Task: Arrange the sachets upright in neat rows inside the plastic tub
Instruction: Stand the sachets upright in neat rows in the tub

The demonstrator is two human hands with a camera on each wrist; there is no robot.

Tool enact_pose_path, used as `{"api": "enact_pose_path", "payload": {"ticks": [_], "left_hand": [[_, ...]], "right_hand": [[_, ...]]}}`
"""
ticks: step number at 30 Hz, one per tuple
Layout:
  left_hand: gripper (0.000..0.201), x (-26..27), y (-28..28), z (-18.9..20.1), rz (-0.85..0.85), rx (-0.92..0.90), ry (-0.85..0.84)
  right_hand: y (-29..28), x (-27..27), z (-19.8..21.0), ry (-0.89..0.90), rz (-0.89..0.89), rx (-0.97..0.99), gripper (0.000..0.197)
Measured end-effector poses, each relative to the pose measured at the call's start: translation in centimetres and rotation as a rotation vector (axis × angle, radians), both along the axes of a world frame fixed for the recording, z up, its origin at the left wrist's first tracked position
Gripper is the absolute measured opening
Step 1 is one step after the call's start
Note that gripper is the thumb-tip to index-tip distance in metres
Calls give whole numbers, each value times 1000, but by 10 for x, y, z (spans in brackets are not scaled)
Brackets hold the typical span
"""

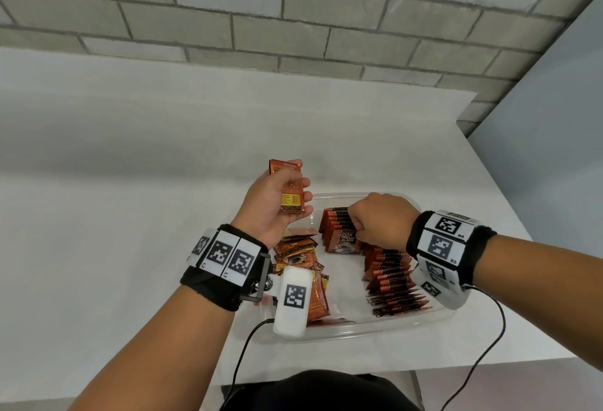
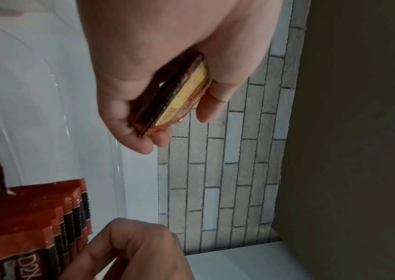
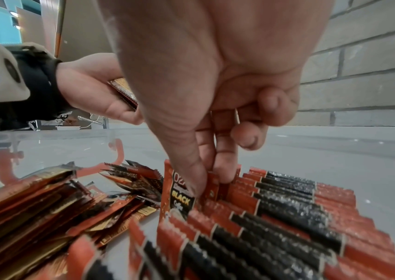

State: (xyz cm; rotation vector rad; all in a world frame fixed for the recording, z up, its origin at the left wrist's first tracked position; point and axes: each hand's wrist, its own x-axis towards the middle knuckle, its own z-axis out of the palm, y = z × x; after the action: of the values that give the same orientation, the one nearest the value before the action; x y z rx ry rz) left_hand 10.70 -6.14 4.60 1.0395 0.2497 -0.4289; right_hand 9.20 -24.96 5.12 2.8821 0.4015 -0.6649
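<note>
A row of sachets (image 1: 339,229) stands upright in the plastic tub (image 1: 329,332), directly beneath the right hand (image 1: 378,221), whose thumb and fingers (image 3: 225,166) pinch one sachet's top edge, long axis vertical. The left hand (image 1: 277,202) grips a small stack (image 2: 175,96) raised to the left of those fingers. The pinched sachet's lower half is hidden; the stack's count is unclear.

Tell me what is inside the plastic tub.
Inside the tub: upright rows of sachets on the right, where the right hand tucks one in, and a loose pile on the left. The left wrist camera covers part of that pile.
</note>
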Motion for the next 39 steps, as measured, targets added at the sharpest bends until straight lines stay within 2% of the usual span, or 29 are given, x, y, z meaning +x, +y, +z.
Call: {"api": "enact_pose_path", "payload": {"ticks": [9, 15, 20, 25, 28, 31, 34, 37, 39], "left_hand": [[20, 2, -1, -1, -7, -3, 12], [22, 5, -3, -2, 3, -60, 22], [27, 4, -6, -2, -3, -147, 65], [14, 1, -10, -3, -73, -112, 78], [15, 0, -13, -3, -160, -47, 49], [24, -2, -17, -1, -251, -10, -4], [30, -5, -23, 1, -343, 14, -70], [49, -7, -29, 0, -392, 19, -108], [51, -6, -31, 0, -406, 11, -112]], "right_hand": [[0, 2, -3, 13, 34, -10, 4], [-5, 4, -1, -21, 23, 39, 18], [-15, 9, 9, -83, -53, 101, 19], [-32, 12, 28, -197, -194, 306, 15], [-35, 6, 35, -222, -237, 505, 10], [-29, -2, 40, -195, -318, 770, 20], [-22, -7, 44, -115, -380, 919, 31], [-22, -6, 43, -74, -397, 996, 27], [-24, -4, 43, -73, -412, 1036, 18]]}}
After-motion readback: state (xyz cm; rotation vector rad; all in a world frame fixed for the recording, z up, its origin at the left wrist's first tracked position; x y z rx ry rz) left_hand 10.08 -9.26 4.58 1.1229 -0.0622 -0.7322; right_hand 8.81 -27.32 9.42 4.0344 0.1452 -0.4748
